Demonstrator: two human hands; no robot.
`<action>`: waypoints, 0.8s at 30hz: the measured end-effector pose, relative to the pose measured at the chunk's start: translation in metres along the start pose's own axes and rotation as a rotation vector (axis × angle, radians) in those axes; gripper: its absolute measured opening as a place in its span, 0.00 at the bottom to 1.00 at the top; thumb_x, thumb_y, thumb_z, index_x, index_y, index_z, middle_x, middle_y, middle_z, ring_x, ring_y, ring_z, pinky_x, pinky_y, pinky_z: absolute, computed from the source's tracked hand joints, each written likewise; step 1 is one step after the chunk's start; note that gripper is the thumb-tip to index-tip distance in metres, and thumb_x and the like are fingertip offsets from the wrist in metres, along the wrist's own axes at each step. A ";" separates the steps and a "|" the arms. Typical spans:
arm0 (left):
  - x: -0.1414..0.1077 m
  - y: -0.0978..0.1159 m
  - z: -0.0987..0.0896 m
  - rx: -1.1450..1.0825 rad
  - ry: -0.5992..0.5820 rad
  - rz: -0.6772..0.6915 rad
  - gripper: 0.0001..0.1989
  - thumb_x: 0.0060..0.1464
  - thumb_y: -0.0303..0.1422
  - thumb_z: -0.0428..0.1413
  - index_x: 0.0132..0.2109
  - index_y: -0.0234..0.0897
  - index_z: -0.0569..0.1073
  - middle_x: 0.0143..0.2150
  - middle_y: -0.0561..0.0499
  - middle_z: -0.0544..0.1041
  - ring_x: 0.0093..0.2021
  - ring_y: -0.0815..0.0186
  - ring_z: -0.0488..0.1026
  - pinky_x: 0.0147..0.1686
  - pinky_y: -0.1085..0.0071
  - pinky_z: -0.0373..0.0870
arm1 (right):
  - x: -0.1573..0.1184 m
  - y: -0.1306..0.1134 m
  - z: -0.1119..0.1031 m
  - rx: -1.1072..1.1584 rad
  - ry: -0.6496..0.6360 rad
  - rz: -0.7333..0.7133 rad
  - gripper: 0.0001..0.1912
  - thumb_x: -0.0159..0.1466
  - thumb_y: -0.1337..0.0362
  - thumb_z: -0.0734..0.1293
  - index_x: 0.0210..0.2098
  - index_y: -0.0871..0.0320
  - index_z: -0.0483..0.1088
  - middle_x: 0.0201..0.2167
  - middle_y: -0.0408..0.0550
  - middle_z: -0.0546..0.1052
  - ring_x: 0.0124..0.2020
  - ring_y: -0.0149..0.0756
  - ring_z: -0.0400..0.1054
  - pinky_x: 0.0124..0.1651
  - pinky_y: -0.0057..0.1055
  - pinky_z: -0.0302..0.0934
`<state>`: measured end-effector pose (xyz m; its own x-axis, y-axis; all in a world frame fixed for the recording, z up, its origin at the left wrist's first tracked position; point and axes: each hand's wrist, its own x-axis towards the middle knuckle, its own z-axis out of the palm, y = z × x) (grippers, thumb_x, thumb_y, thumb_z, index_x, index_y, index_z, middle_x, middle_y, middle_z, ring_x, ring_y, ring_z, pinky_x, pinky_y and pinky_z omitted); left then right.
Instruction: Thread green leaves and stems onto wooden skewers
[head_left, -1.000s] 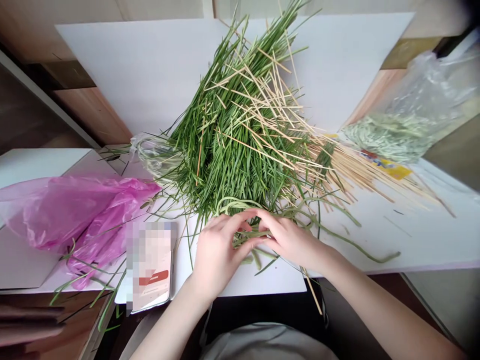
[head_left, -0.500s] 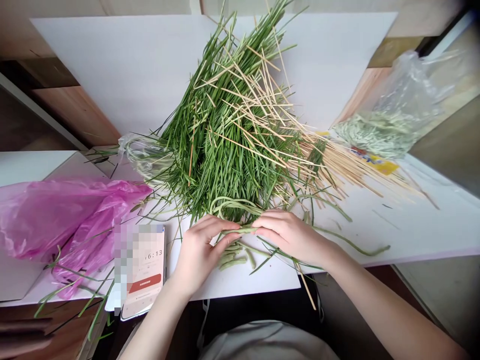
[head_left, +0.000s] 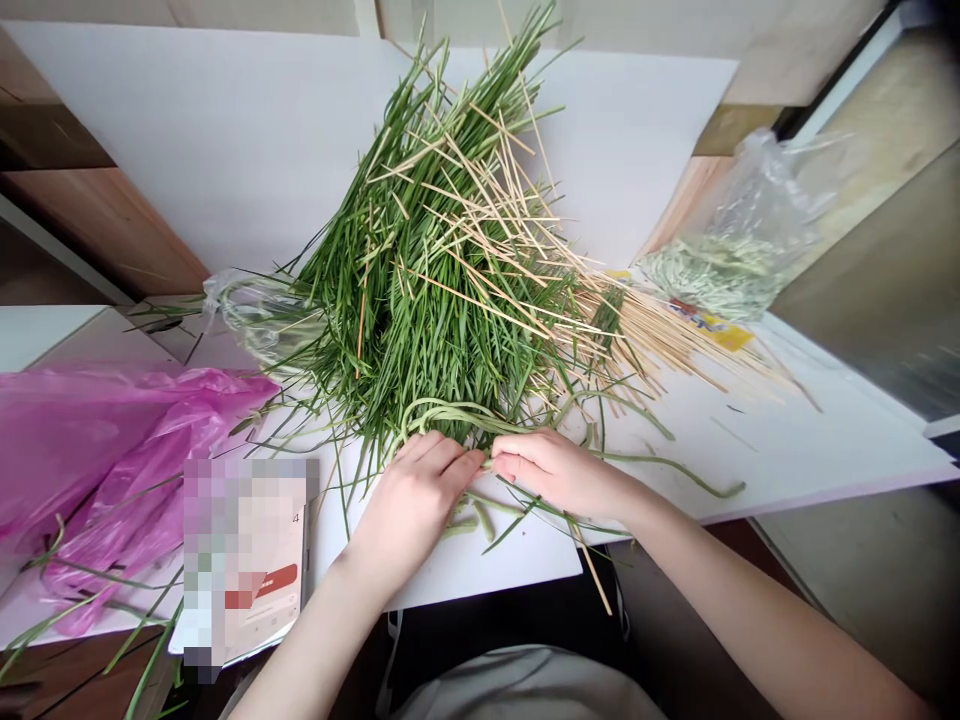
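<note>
My left fingers (head_left: 450, 458) and right fingers (head_left: 521, 462) grip a curled green stem (head_left: 442, 412) at lower centre of the frame, where a hard pull could snap it or drag the tangled leaf pile (head_left: 427, 300) along

Bare left hand (head_left: 409, 510) and right hand (head_left: 555, 475), slim fingers (head_left: 450, 455), bare forearms (head_left: 757, 600). Pale grey top (head_left: 529, 690) just showing at bottom edge, soft fabric, thin white strap (head_left: 393, 650) beside it, cord or tie, can't tell which.
</note>
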<state>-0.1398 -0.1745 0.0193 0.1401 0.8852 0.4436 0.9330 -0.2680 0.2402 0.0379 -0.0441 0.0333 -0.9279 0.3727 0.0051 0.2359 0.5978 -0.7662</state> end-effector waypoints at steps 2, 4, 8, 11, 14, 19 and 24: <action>0.002 0.002 0.000 -0.187 -0.022 -0.094 0.13 0.69 0.30 0.50 0.47 0.35 0.80 0.34 0.46 0.77 0.36 0.60 0.71 0.36 0.67 0.66 | -0.002 0.001 0.000 0.017 0.035 -0.008 0.17 0.73 0.65 0.60 0.26 0.56 0.64 0.20 0.35 0.62 0.24 0.29 0.57 0.30 0.26 0.49; 0.005 0.006 -0.003 -0.427 -0.082 -0.204 0.14 0.69 0.34 0.51 0.40 0.36 0.81 0.31 0.48 0.75 0.33 0.63 0.70 0.34 0.69 0.65 | -0.005 0.002 0.001 0.015 0.059 -0.046 0.16 0.72 0.67 0.60 0.27 0.57 0.66 0.21 0.36 0.64 0.24 0.28 0.57 0.30 0.25 0.49; 0.007 0.015 -0.006 -0.933 -0.236 -0.436 0.19 0.65 0.42 0.55 0.30 0.35 0.78 0.27 0.51 0.72 0.29 0.66 0.66 0.31 0.72 0.61 | -0.013 0.010 0.005 -0.063 0.129 -0.229 0.15 0.73 0.68 0.61 0.29 0.57 0.70 0.23 0.39 0.69 0.25 0.29 0.60 0.31 0.26 0.52; 0.003 0.025 0.000 -1.237 -0.292 -0.610 0.19 0.62 0.44 0.59 0.30 0.33 0.79 0.24 0.52 0.70 0.28 0.68 0.64 0.32 0.72 0.61 | -0.019 0.017 0.007 -0.206 0.231 -0.437 0.19 0.75 0.65 0.59 0.28 0.57 0.70 0.22 0.41 0.70 0.24 0.31 0.61 0.29 0.28 0.53; -0.004 0.037 0.010 -1.571 -0.307 -0.775 0.19 0.57 0.45 0.64 0.29 0.32 0.78 0.21 0.53 0.68 0.26 0.70 0.64 0.32 0.72 0.61 | -0.028 0.017 0.007 -0.411 0.298 -0.533 0.22 0.76 0.65 0.58 0.25 0.56 0.70 0.18 0.41 0.69 0.21 0.32 0.59 0.26 0.30 0.51; -0.019 0.061 0.027 -2.035 -0.392 -0.901 0.22 0.48 0.47 0.69 0.25 0.31 0.75 0.19 0.55 0.64 0.21 0.72 0.63 0.29 0.70 0.61 | -0.043 0.006 0.000 -0.742 0.366 -0.805 0.19 0.74 0.63 0.62 0.27 0.55 0.74 0.15 0.40 0.65 0.19 0.34 0.58 0.22 0.34 0.51; -0.043 0.087 0.043 -2.124 -0.508 -0.943 0.27 0.40 0.51 0.72 0.25 0.30 0.74 0.20 0.56 0.64 0.21 0.76 0.57 0.27 0.73 0.48 | -0.055 -0.002 -0.004 -0.885 0.477 -1.086 0.20 0.72 0.61 0.66 0.22 0.55 0.75 0.14 0.39 0.64 0.16 0.29 0.54 0.17 0.32 0.53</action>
<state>-0.0506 -0.2193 -0.0160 0.3935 0.8494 -0.3518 -0.6730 0.5268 0.5192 0.0896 -0.0627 0.0369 -0.6221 -0.4422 0.6461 -0.2378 0.8930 0.3822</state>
